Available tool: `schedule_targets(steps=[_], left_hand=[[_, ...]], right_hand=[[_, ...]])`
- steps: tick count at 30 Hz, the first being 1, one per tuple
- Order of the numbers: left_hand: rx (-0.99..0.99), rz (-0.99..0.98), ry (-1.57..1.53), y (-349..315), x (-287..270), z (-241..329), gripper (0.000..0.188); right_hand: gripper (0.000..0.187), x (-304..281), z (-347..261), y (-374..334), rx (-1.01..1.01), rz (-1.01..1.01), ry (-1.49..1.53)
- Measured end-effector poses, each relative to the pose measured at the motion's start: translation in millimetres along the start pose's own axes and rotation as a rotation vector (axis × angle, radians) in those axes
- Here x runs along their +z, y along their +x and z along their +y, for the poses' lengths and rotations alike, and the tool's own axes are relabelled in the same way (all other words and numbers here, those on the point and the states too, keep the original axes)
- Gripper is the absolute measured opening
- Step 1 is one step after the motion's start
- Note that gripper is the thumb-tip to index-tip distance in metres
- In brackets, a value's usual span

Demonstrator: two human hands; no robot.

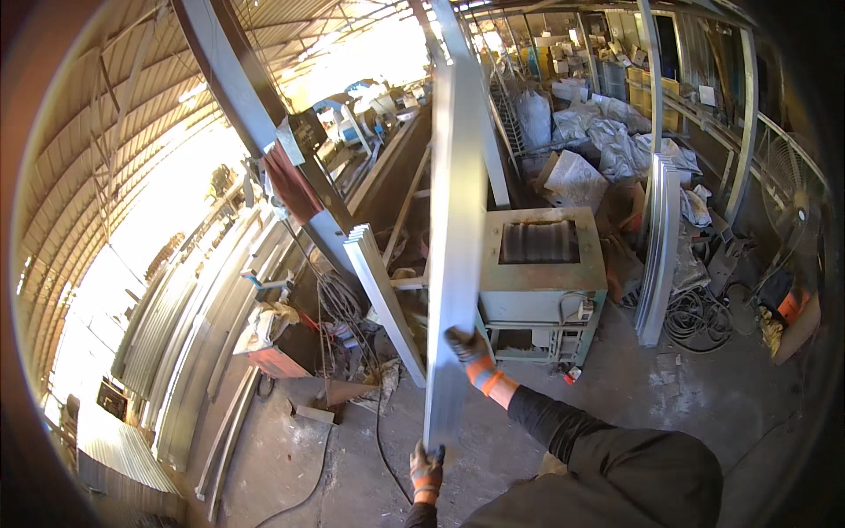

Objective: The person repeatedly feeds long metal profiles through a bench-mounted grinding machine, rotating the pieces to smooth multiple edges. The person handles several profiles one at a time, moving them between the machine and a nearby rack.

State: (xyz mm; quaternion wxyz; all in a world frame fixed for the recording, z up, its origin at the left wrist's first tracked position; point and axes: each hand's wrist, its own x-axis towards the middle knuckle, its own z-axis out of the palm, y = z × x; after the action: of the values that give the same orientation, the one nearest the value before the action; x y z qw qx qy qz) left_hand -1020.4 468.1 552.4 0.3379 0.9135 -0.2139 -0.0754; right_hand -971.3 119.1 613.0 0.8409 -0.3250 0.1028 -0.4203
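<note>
A long silver metal profile (pixel 458 238) stands nearly upright in front of me, its upper part smeared by motion. My left hand (pixel 427 471), in a grey and orange glove, grips its lower end. Higher up, my right hand (pixel 473 356) is closed on the right side of the profile, its glove orange with dark fingers. Part of the right fingers is hard to make out. Just beyond the right hand is a pale green machine (pixel 541 304) with a dark opening in its top.
Upright profile stacks lean at left (pixel 387 304) and right (pixel 658 255). Long metal sheets (pixel 189 326) lie far left. A red box (pixel 277 352), coiled black hose (pixel 698 319), standing fan (pixel 797 211) and white sacks (pixel 616 141) stand around. A cable (pixel 380 431) crosses the concrete floor.
</note>
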Motion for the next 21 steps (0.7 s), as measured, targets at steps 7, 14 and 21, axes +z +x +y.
schedule_targets(steps=[7, 14, 21], left_hand=[[0.838, 0.491, 0.138, 3, -125, 154, 0.077], [0.626, 0.186, 0.464, -2, -242, 88, 0.117], [0.378, -0.048, 0.312, -56, -171, -16, 0.069]], right_hand=[[0.081, 111, -108, -44, -0.785, -0.465, -1.421], [0.071, 39, -173, -85, -0.777, -1.099, -1.986], [0.059, -29, -232, -19, -0.22, -1.554, -1.994]])
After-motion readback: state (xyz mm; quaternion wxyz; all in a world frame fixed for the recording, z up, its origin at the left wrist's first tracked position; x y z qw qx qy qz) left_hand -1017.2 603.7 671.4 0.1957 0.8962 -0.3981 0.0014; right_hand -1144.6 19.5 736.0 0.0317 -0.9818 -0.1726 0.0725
